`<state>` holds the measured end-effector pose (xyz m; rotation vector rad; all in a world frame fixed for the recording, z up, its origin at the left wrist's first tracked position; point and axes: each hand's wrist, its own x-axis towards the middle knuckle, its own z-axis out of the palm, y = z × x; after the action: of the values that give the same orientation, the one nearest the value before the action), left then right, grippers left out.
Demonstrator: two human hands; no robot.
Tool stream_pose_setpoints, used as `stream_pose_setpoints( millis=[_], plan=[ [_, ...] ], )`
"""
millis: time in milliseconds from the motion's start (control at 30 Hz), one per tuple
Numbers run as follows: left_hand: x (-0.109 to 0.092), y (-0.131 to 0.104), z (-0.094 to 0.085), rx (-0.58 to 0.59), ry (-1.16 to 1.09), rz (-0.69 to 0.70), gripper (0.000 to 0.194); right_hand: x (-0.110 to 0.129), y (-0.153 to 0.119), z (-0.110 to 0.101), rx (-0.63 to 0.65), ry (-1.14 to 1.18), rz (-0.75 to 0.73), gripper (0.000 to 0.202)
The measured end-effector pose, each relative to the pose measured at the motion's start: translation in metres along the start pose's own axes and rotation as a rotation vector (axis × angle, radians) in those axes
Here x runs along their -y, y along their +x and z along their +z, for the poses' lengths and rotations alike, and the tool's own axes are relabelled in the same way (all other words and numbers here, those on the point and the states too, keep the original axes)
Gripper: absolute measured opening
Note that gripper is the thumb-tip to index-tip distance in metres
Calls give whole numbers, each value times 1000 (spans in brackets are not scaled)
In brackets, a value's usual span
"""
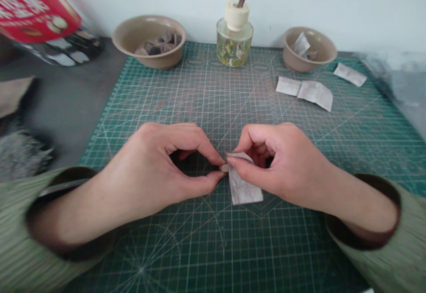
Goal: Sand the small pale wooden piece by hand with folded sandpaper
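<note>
Over the middle of the green mat, my left hand (166,162) pinches a small pale piece (224,168), stone-like, between thumb and forefinger; most of it is covered by the fingertips. Thumb and forefinger of my right hand (276,160) are closed on a folded strip of worn grey sandpaper (245,188), its lower part hanging down. The strip's edge meets the pale piece where the two sets of fingertips nearly touch.
The cutting mat (199,106) carries a bowl of dark stones (149,31), a reed diffuser (234,37), a smaller bowl (309,49) with scraps, and loose grey strips (306,91). Left stand a red package (36,9), a brown sheet (15,95) and a grey rough cloth (23,153).
</note>
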<state>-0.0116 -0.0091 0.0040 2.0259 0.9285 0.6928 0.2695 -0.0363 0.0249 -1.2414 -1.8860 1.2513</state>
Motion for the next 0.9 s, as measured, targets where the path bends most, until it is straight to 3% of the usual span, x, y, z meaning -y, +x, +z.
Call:
stream_pose_setpoints(
  millis=[100,300,533,633,700,900],
  plan=[
    [0,1,0,9,14,20,5,2,-1,-11,141,31,64,24],
    [1,0,2,-74,-36,73,6,-4,0,-13,-114,8,105,24],
    [-2,-3,2,-125,-88,213,14,-9,3,-9,-140,-78,98,26],
    [-3,-4,3,-148,-89,274,19,-10,2,-9,-137,-177,49,24],
    [-3,-5,4,-170,-93,301,21,-12,1,-8,-163,-261,-18,12],
    [-6,-8,9,-202,-110,321,26,-14,-3,-6,-386,-443,-312,17]
  ],
)
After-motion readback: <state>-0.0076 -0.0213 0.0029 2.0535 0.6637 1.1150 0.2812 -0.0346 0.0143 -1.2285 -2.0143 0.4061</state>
